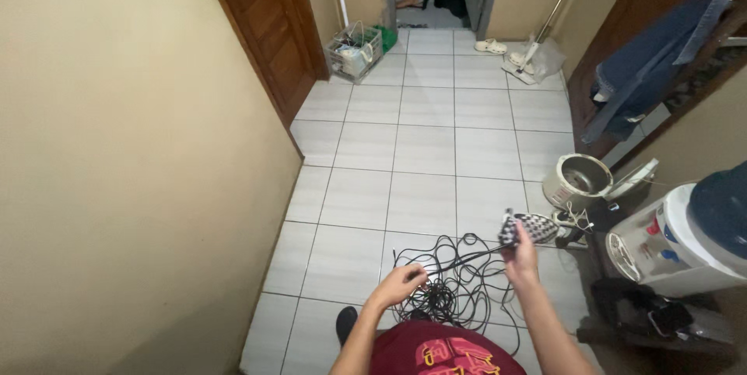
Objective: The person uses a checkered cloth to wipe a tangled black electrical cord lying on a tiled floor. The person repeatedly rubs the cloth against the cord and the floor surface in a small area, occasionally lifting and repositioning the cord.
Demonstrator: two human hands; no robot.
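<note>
1. Head view, hands. The left hand (398,283) has its fingers pinched together on a strand of the black cable (455,285). The right hand (521,258) is raised a little higher, with its fingers closed around a small dark patterned piece (510,230) at the cable's end. What this piece is cannot be told.

2. Head view, position of the cable. The cable lies in a loose tangle of loops on the tiled floor (420,149), near the floor's closest edge and just in front of the person's body. One strand runs taut between the two hands.

3. Head view, axis and direction. The taut strand gives the long axis: it runs from the left hand up and to the right, rising toward the right hand. The end held there points away from the person, toward an iron (537,227) lying on the floor just beyond it.

4. Head view, surroundings. A round pot (577,179) and a water dispenser (677,247) stand along the right edge of the floor. A wire basket (354,52) and a mop (533,52) stand at the far end.

5. Judgement on technique. The tangle would likely clear best by keeping the held end steady, letting the strand slide through the left fingers, and lifting loops free rather than pulling them tight.
</note>
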